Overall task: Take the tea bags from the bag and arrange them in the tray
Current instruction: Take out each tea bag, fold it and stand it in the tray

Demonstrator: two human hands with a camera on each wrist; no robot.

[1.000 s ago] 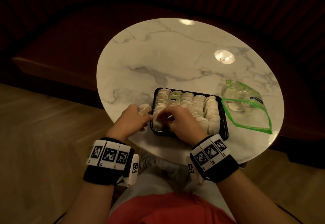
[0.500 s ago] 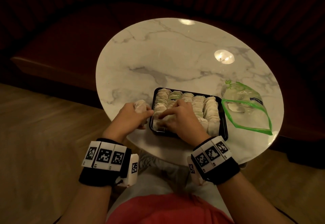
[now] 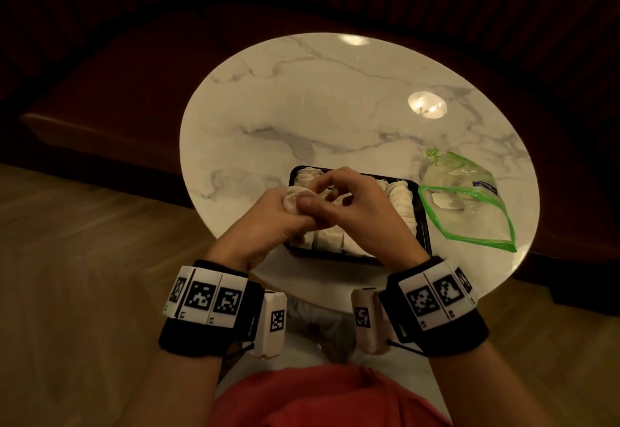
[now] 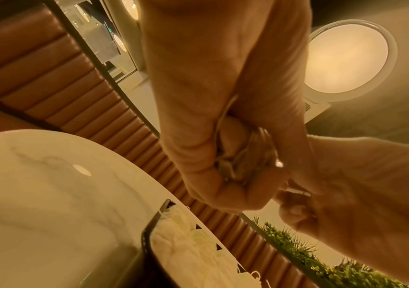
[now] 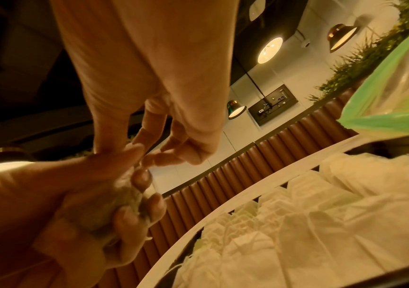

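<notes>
- Tea bags (image 3: 295,203) bunched in the left hand (image 3: 268,228), fingers curled tight round a small stack; looks like a ready supply held right over the tray so the other hand doesn't need to go back to the bag each time
- right hand (image 3: 352,212) meets it at about 3 o'clock of the stack, thumb and fingertips (image 5: 149,161) pinching at the top tea bag, other fingers loosely bent; my guess is it's peeling one off to place
- tray (image 3: 423,225) sits under both hands near the 6 o'clock edge of the table (image 3: 302,108); rows look nearly full, packed upright so more fit, so probably close to done
- bag (image 3: 469,212) lies flat at 3 o'clock of the tray, mouth gaping toward the person; a couple of tea bags seem left inside, hard to be sure through the plastic
</notes>
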